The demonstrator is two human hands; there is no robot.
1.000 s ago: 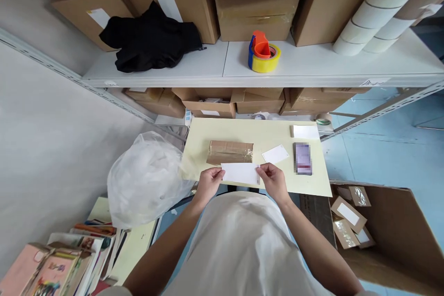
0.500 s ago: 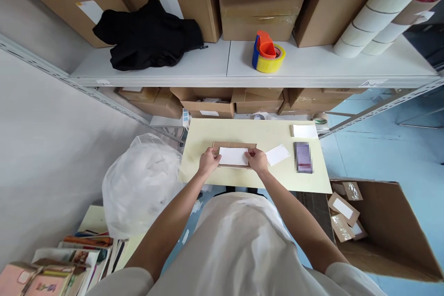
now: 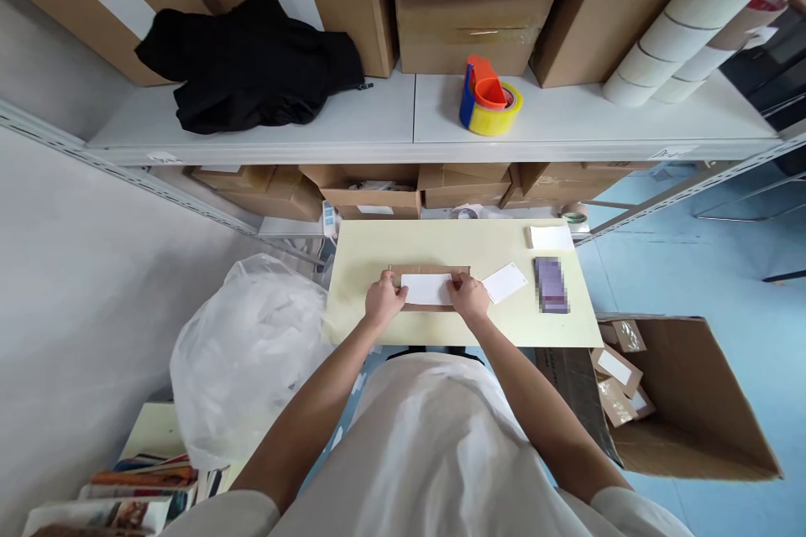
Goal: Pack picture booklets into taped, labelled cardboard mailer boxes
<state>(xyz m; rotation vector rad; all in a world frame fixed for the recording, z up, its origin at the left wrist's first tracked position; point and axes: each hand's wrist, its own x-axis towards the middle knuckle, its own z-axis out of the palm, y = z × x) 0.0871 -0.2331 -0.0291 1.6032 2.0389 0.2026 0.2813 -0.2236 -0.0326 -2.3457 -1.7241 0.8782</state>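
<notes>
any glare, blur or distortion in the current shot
Head view: the tape rolls lean outward, probably wide-angle distortion; same head view: a small glint on the taped box, pixelation hiding the purple item, and the label looks bright white.

Tabletop [image 3: 403,242] leaves room beyond the parcel [image 3: 434,269]; white card [image 3: 505,283] and purple item [image 3: 552,285] obstruct rightward

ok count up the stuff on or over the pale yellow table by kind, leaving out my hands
cardboard parcel: 1
white labels: 2
white paper stack: 1
purple blurred item: 1
total: 5
</notes>
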